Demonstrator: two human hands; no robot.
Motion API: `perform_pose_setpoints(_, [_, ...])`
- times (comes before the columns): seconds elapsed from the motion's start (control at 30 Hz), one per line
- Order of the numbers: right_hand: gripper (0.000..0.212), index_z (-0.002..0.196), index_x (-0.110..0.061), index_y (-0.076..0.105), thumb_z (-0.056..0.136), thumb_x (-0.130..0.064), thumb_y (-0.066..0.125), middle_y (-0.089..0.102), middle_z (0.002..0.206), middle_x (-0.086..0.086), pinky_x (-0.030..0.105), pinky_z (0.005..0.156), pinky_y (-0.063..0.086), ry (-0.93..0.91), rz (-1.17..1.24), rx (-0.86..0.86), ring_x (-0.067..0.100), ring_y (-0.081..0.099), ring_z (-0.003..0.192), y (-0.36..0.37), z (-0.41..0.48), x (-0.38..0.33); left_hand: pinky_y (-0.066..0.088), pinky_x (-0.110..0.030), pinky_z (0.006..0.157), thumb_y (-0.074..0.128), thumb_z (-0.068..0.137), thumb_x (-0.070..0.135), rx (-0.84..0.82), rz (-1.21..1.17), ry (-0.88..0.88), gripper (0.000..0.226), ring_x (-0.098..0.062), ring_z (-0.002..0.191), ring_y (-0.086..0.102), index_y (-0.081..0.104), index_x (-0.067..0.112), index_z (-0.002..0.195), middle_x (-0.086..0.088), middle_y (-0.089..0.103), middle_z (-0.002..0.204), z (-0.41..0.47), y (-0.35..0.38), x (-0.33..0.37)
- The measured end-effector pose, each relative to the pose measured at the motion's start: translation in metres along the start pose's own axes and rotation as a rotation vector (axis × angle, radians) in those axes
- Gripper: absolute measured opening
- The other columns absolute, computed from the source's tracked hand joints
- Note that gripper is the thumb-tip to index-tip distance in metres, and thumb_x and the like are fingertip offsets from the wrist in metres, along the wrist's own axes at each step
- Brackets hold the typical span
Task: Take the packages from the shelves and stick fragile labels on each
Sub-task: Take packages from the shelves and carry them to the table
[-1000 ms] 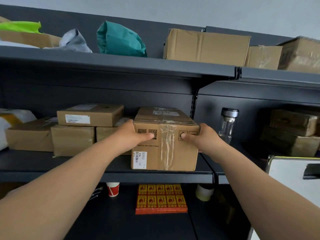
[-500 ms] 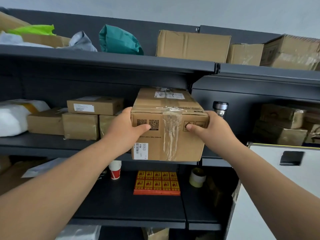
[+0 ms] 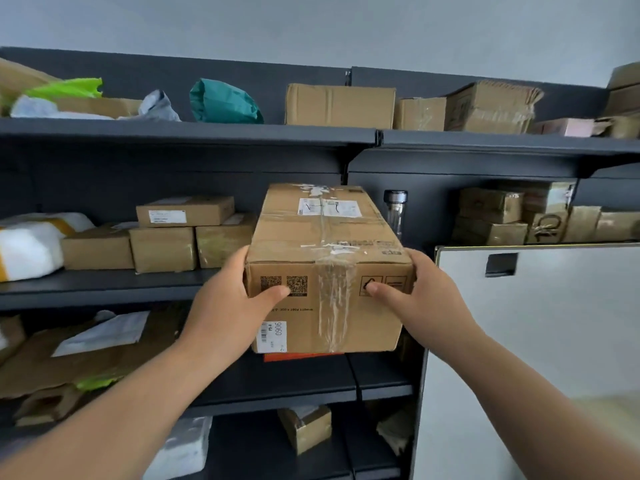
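Note:
A long brown cardboard box [image 3: 325, 237], taped down its middle, with QR codes and a white barcode sticker on its near face, hangs in the air in front of the dark shelves. My left hand [image 3: 228, 299] grips its left near corner, thumb across the front face. My right hand [image 3: 419, 292] grips the right near corner the same way. Under the box's lower edge shows a strip of the orange-red label sheet [image 3: 301, 357], mostly hidden.
Small brown boxes [image 3: 162, 237] and a white parcel [image 3: 31, 244] sit on the middle shelf [image 3: 104, 289] at left. More cartons [image 3: 339, 103] and a teal bag [image 3: 221, 102] line the top shelf. A glass jar [image 3: 395, 213] stands behind the box. A white panel [image 3: 533, 323] fills the right.
Both hands have lifted the box off the middle shelf and drawn it out toward me. It now covers the label sheet, red cup and tape roll on the lower shelf.

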State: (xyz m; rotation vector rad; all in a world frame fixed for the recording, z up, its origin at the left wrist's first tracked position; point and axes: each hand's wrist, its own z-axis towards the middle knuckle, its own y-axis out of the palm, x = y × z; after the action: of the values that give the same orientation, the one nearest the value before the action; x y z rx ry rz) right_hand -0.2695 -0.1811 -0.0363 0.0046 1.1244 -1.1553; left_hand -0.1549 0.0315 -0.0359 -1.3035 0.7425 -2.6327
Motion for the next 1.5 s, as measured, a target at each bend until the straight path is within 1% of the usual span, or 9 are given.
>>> perform_pose_setpoints(0.27, [0.052, 0.128, -0.031, 0.050, 0.081, -0.036, 0.072, 0.063, 0.110, -0.018, 0.027, 0.083, 0.050, 0.076, 0.030, 0.104, 0.006, 0.059, 0.101, -0.020, -0.097, -0.026, 0.048, -0.030, 0.087, 0.069, 0.083, 0.035, -0.100, -0.010, 0.064, 0.061, -0.006, 0.107, 0.055, 0.038, 0.035, 0.136, 0.018, 0.059, 0.114, -0.057, -0.024, 0.012])
perform_pose_setpoints(0.53, [0.053, 0.127, -0.031, 0.050, 0.080, -0.035, 0.073, 0.060, 0.098, -0.024, 0.021, 0.072, 0.046, 0.190, -0.043, 0.265, -0.001, 0.057, 0.092, -0.087, -0.161, -0.013, 0.040, -0.016, 0.071, 0.067, 0.084, 0.033, -0.228, -0.099, 0.181, 0.057, 0.002, 0.097, 0.052, 0.040, 0.034, 0.134, 0.030, 0.053, 0.098, -0.094, 0.013, 0.062])
perform_pose_setpoints(0.63, [0.050, 0.124, -0.033, 0.051, 0.079, -0.035, 0.073, 0.061, 0.097, -0.023, 0.028, 0.076, 0.051, 0.233, -0.048, 0.327, 0.000, 0.059, 0.091, -0.114, -0.178, 0.006, 0.048, -0.023, 0.076, 0.067, 0.084, 0.033, -0.292, -0.141, 0.205, 0.055, 0.002, 0.096, 0.054, 0.041, 0.038, 0.132, 0.030, 0.055, 0.098, -0.103, 0.040, 0.085])
perform_pose_setpoints(0.73, [0.046, 0.121, -0.037, 0.051, 0.080, -0.034, 0.072, 0.062, 0.098, -0.024, 0.026, 0.075, 0.052, 0.281, -0.040, 0.374, -0.003, 0.059, 0.091, -0.145, -0.194, 0.032, 0.055, -0.037, 0.082, 0.067, 0.084, 0.032, -0.372, -0.191, 0.210, 0.049, -0.005, 0.100, 0.060, 0.043, 0.043, 0.125, 0.023, 0.061, 0.104, -0.109, 0.078, 0.108])
perform_pose_setpoints(0.93, [0.047, 0.125, -0.035, 0.049, 0.082, -0.035, 0.070, 0.062, 0.101, -0.020, 0.023, 0.072, 0.048, 0.397, -0.125, 0.409, 0.003, 0.058, 0.093, -0.228, -0.216, 0.102, 0.044, -0.016, 0.070, 0.066, 0.086, 0.029, -0.500, -0.277, 0.248, 0.045, 0.006, 0.095, 0.056, 0.045, 0.039, 0.124, 0.024, 0.061, 0.102, -0.125, 0.190, 0.162])
perform_pose_setpoints(1.0, [0.050, 0.127, -0.032, 0.050, 0.082, -0.034, 0.070, 0.064, 0.105, -0.015, 0.030, 0.081, 0.051, 0.426, -0.172, 0.429, 0.008, 0.059, 0.097, -0.257, -0.222, 0.128, 0.047, -0.020, 0.073, 0.066, 0.086, 0.030, -0.550, -0.303, 0.241, 0.047, 0.003, 0.097, 0.057, 0.045, 0.037, 0.128, 0.022, 0.062, 0.104, -0.130, 0.234, 0.179])
perform_pose_setpoints(1.1, [0.051, 0.128, -0.030, 0.050, 0.082, -0.035, 0.071, 0.063, 0.107, -0.014, 0.031, 0.083, 0.050, 0.476, -0.238, 0.439, 0.010, 0.058, 0.098, -0.296, -0.231, 0.168, 0.047, -0.021, 0.074, 0.067, 0.086, 0.029, -0.608, -0.343, 0.216, 0.046, 0.002, 0.097, 0.057, 0.045, 0.039, 0.125, 0.024, 0.061, 0.102, -0.142, 0.295, 0.201])
perform_pose_setpoints(1.2, [0.050, 0.127, -0.032, 0.050, 0.081, -0.038, 0.070, 0.064, 0.110, -0.012, 0.040, 0.088, 0.052, 0.538, -0.304, 0.428, 0.013, 0.060, 0.102, -0.329, -0.238, 0.201, 0.051, -0.027, 0.080, 0.068, 0.085, 0.026, -0.683, -0.379, 0.168, 0.046, -0.004, 0.099, 0.059, 0.048, 0.037, 0.125, 0.017, 0.063, 0.107, -0.152, 0.345, 0.218])
perform_pose_setpoints(1.5, [0.044, 0.121, -0.029, 0.053, 0.081, -0.038, 0.070, 0.066, 0.108, -0.008, 0.042, 0.087, 0.052, 0.724, -0.321, 0.467, 0.017, 0.062, 0.099, -0.357, -0.235, 0.299, 0.052, -0.031, 0.082, 0.069, 0.084, 0.024, -0.903, -0.347, 0.148, 0.044, -0.007, 0.099, 0.060, 0.051, 0.033, 0.123, 0.013, 0.065, 0.107, -0.141, 0.470, 0.234])
